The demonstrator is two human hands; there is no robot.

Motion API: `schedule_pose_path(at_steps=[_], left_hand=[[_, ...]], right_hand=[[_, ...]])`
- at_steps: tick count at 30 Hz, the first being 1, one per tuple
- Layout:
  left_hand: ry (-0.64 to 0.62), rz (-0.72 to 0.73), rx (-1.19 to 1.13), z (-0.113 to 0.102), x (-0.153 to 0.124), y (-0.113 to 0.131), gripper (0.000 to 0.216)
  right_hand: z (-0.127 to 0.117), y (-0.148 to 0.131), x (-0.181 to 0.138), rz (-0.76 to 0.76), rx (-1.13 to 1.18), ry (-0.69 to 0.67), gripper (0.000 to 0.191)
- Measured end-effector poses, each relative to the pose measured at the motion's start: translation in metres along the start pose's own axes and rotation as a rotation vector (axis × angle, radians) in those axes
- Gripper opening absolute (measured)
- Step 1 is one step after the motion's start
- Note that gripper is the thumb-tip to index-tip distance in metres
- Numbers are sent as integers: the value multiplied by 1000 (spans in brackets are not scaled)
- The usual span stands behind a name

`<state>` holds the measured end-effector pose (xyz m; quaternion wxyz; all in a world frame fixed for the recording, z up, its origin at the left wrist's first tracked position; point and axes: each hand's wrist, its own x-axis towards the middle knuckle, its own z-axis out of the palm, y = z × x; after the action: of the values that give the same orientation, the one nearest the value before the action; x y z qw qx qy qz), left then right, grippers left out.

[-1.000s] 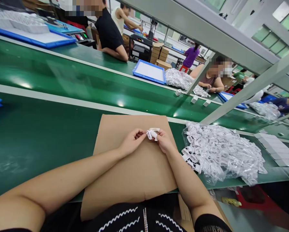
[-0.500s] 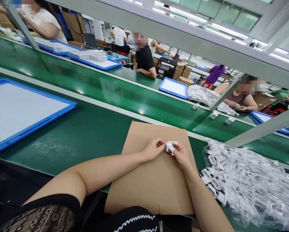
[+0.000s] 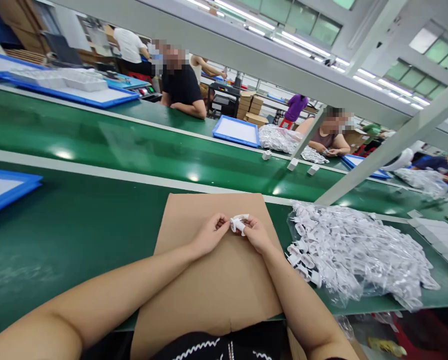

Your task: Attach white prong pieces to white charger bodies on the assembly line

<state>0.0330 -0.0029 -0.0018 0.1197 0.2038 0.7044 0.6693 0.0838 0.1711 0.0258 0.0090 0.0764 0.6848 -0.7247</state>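
Note:
Above a brown cardboard sheet (image 3: 209, 285), my two hands meet at a small white plastic part (image 3: 233, 225). My right hand (image 3: 258, 235) is closed on it; its thumb and forefinger tips look wrapped in white coverings. With its fingers curled in a pinch, my left hand (image 3: 212, 234) grips the near-left side of the same part. The fingers hide much of the part, so its exact kind does not show. To the right lies a clear plastic bag (image 3: 362, 250) of many similar white plastic parts, some spilling from its left end.
A blue-rimmed tray (image 3: 12, 187) lies at the left on the green bench (image 3: 92, 215). White trays (image 3: 439, 240) sit beyond the bag. A slanted metal post (image 3: 381, 145) rises at the right. Across the green belt are several people, more blue trays (image 3: 236, 131) and another bag (image 3: 278, 137).
The view has swung to the right, so the bench and hands appear farther left and more of the bag shows. Both hands keep hold of the white plastic part, in nearly the same pose.

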Motion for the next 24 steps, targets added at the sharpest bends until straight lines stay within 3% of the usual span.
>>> schedule_pose_path(at_steps=[15, 24], left_hand=[[-10, -31, 45, -1, -2, 7, 33], [-31, -54, 44, -2, -3, 3, 35]], right_hand=[[1, 3, -1, 25, 49, -17, 47], [-1, 7, -1, 22, 30, -33, 43]])
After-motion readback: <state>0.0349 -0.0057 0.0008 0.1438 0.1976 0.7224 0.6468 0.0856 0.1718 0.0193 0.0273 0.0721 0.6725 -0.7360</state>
